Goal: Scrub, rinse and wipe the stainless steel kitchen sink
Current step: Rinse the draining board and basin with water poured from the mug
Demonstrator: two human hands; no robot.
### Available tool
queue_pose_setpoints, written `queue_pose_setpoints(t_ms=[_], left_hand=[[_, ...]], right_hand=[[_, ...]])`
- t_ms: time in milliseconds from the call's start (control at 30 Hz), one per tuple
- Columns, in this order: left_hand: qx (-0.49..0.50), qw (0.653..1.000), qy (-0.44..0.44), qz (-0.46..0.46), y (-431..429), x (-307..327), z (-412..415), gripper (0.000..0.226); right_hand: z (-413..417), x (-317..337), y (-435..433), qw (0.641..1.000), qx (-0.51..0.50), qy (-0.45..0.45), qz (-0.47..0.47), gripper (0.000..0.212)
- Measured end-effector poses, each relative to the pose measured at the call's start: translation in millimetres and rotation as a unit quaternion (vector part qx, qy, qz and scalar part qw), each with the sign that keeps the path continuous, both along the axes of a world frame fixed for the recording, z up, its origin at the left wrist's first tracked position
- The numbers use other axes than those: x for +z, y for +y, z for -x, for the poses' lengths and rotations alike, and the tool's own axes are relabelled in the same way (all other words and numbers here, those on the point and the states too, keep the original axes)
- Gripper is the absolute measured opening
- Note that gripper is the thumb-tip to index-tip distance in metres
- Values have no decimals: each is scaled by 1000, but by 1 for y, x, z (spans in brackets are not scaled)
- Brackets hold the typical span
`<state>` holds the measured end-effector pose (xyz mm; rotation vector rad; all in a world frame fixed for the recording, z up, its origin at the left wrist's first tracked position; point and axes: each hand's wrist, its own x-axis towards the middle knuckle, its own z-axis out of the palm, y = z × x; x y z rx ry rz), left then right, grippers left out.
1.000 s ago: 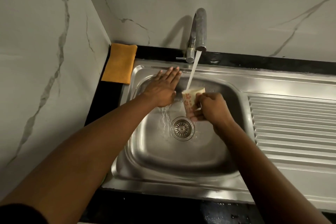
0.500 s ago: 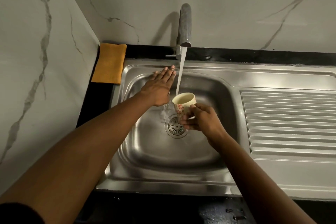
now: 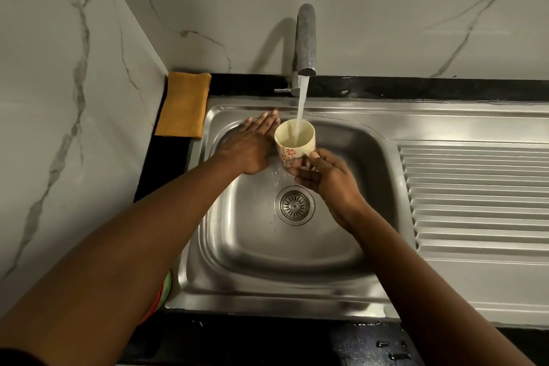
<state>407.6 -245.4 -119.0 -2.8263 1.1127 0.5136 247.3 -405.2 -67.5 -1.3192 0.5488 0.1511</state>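
holding a small cream cup [image 3: 294,142] with red flowers upright under the tap [image 3: 305,41], right hand [image 3: 329,181] has its fingers [image 3: 306,173] pinched around the lower side and handle area. water stream [image 3: 300,110] runs straight into the cup. left hand [image 3: 249,147] is spread flat, fingers together and stretched out, palm down against the back left wall of the steel sink [image 3: 267,285], just beside the cup. drain strainer [image 3: 294,205] sits mid-basin, below the cup. folded orange cloth [image 3: 184,105] lies on the black surface [image 3: 166,163] at the sink's back left corner. ribbed drainboard [image 3: 475,196] is off to the right.
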Motion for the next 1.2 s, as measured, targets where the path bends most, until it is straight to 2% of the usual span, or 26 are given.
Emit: queue_pose_setpoints(t_ms=[133, 333, 500, 633, 767, 833, 900, 1067, 1200], left_hand=[[11, 1000, -4, 9, -5, 2, 7, 95], [-51, 999, -3, 0, -16, 10, -3, 88], [-100, 994, -33, -9, -24, 11, -21, 82], [-162, 984, -62, -41, -33, 14, -31, 88], [-180, 978, -68, -77, -42, 20, -30, 89], [-179, 978, -67, -77, -41, 18, -28, 83], [-174, 980, -76, -62, -35, 10, -26, 87], [-135, 987, -61, -57, -6, -7, -14, 94], [-95, 991, -77, -56, 9, -16, -1, 94]], right_hand=[[1, 0, -4, 1000, -1, -3, -4, 26], [-2, 7, -17, 999, 6, 15, 38, 27], [-26, 18, -47, 983, 16, 52, 176, 26], [-56, 33, -62, 926, 73, 50, 368, 36], [-81, 50, -68, 887, 127, 56, 440, 36], [-86, 50, -74, 882, 122, 68, 449, 35], [-82, 44, -82, 887, 99, 87, 443, 33], [-48, 28, -96, 952, -57, 117, 278, 21], [-40, 28, -95, 958, -102, 138, 228, 27]])
